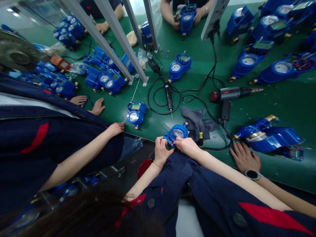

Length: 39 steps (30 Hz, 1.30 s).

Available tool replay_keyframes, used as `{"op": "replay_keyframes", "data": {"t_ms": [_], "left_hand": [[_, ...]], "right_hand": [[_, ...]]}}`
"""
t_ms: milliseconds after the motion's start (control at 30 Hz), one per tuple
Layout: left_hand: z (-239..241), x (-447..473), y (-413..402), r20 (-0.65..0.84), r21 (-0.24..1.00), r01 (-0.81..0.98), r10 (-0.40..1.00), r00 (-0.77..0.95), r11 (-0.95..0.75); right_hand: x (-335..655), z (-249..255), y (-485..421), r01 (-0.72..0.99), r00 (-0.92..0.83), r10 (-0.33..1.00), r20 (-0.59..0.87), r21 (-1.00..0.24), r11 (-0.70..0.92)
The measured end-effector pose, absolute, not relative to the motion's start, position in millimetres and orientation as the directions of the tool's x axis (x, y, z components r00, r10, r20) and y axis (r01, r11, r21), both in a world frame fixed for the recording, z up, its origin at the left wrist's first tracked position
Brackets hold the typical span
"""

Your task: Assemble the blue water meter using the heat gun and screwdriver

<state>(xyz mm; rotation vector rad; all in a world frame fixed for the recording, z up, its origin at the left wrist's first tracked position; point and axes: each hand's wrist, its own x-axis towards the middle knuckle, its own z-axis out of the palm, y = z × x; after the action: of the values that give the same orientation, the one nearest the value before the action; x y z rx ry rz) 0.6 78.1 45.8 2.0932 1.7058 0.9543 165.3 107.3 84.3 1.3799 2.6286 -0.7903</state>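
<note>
My left hand and my right hand are both closed on a blue water meter at the near edge of the green table. The meter's round dial faces up, and my fingers pinch its near end where small parts show. A grey cloth lies right behind the meter, touching it.
A co-worker's hand with a watch rests flat by a blue meter body. A heat gun, an electric screwdriver and looped cables lie behind. Another meter sits to the left near another person's hand. Many meters crowd the far table.
</note>
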Motion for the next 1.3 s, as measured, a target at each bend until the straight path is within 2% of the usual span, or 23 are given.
{"op": "replay_keyframes", "data": {"t_ms": [167,400,767,1133,1233,1300], "left_hand": [[45,2,78,0.325,0.588,0.761,0.942,0.087,-0.274],[47,4,77,0.312,0.586,0.767,0.946,0.084,-0.261],[46,0,74,0.265,0.586,0.778,0.961,0.082,-0.228],[52,3,75,0.241,0.535,0.815,0.965,0.106,-0.223],[53,4,78,0.258,0.532,0.813,0.960,0.111,-0.237],[52,3,81,0.268,0.533,0.810,0.957,0.113,-0.245]], "right_hand": [[166,91,110,0.792,-0.589,0.742,-0.320,-0.412,0.451],[167,93,113,0.785,-0.584,0.729,-0.357,-0.477,0.395],[159,73,95,0.762,-0.486,0.750,-0.448,-0.637,0.112],[156,74,92,0.791,-0.380,0.840,-0.388,-0.607,0.077],[172,91,105,0.812,-0.258,0.906,-0.335,-0.583,0.015],[204,103,125,0.838,-0.040,0.961,-0.274,-0.534,-0.117]]}}
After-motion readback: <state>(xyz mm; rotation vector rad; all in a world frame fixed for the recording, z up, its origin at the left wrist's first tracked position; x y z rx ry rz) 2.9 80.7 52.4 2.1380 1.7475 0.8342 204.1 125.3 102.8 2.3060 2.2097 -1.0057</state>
